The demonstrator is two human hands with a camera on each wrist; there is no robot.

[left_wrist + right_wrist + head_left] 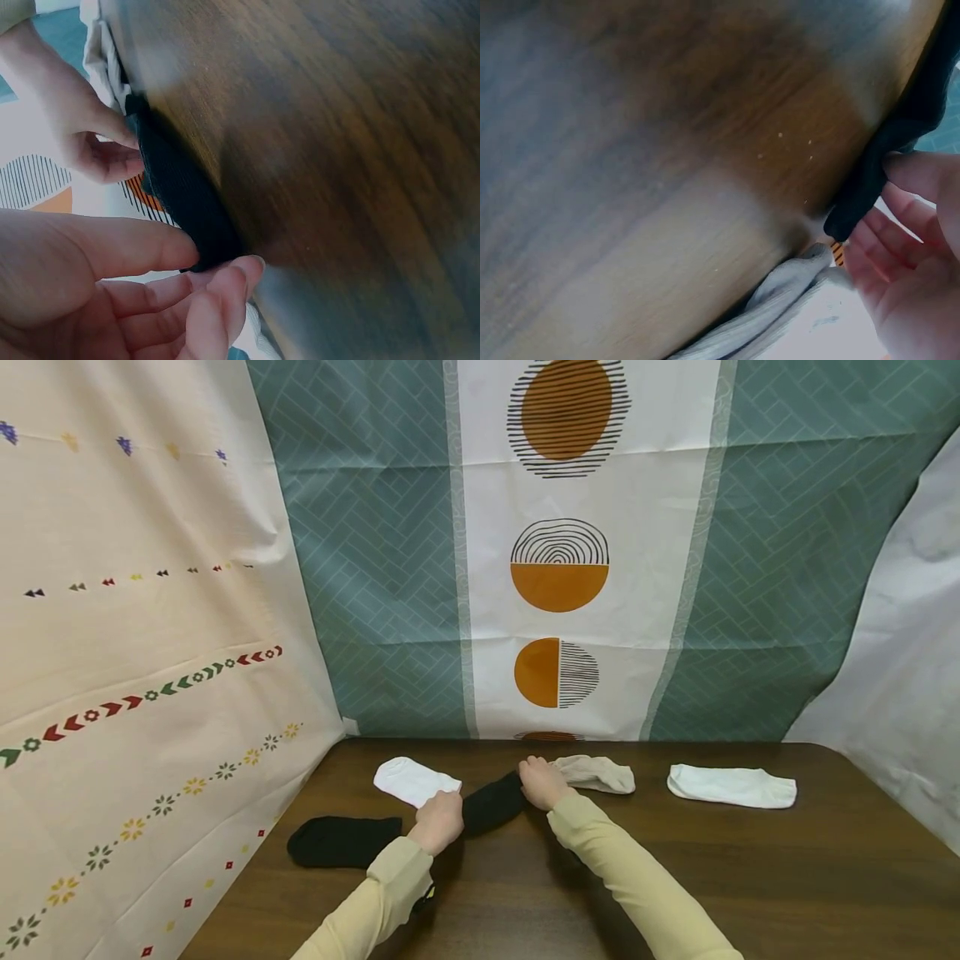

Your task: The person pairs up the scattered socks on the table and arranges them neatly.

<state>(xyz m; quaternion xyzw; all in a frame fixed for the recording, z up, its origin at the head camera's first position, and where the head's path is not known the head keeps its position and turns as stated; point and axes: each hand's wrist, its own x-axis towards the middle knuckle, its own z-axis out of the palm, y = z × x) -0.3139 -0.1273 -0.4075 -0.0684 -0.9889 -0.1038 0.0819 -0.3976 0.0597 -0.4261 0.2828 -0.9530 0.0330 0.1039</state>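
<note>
A black sock point(495, 803) stretches between my two hands near the middle of the table. My left hand point(438, 821) pinches its left end between thumb and fingers, as the left wrist view shows. At the other end, my right hand point(543, 782) grips the sock with the thumb on top, seen in the right wrist view beside the sock point(885, 161). Just right of that hand lies a beige sock point(596, 774). A white sock point(415, 781) rests behind my left hand, and a second black sock point(343, 842) lies flat to its left.
Another white sock point(731, 786) lies toward the right of the brown wooden table point(750, 877). A patterned cloth point(375, 610) hangs along the table's back edge, with an embroidered cream cloth point(150, 693) on the left side and a white one point(900, 652) on the right.
</note>
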